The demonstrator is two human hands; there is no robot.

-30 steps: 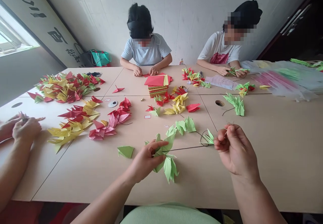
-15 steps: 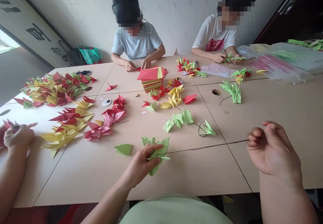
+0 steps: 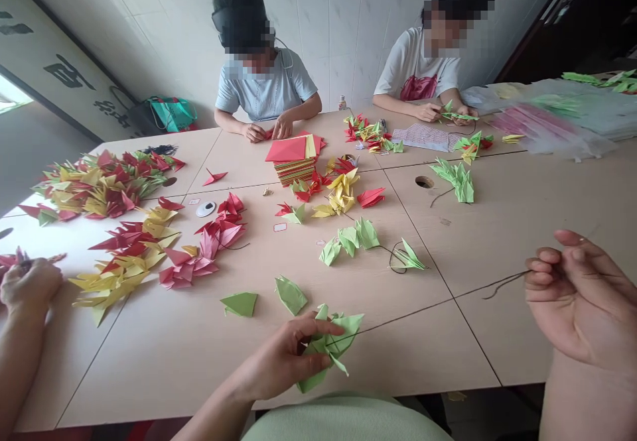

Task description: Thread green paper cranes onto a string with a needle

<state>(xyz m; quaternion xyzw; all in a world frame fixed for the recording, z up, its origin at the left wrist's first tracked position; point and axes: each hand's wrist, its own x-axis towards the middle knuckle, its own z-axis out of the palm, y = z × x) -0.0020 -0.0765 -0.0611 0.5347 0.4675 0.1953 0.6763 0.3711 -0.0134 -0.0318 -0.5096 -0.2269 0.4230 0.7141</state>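
Note:
My left hand is closed on a bunch of green paper cranes near the table's front edge. A dark thread runs taut from that bunch across the table to my right hand, which pinches its end at the right, lifted above the tabletop. Two loose green cranes lie just left of and beyond my left hand. Farther back lies another string of green cranes with a coil of thread.
Piles of red, yellow and pink cranes cover the left of the table; a stack of coloured paper stands mid-table. Two people fold paper at the far side. Another person's hand works at the left edge. Clear plastic bags lie far right.
My right hand has drawn the thread farther to the right. My left hand has pulled the green crane bunch toward me, leaving one green crane behind on the table.

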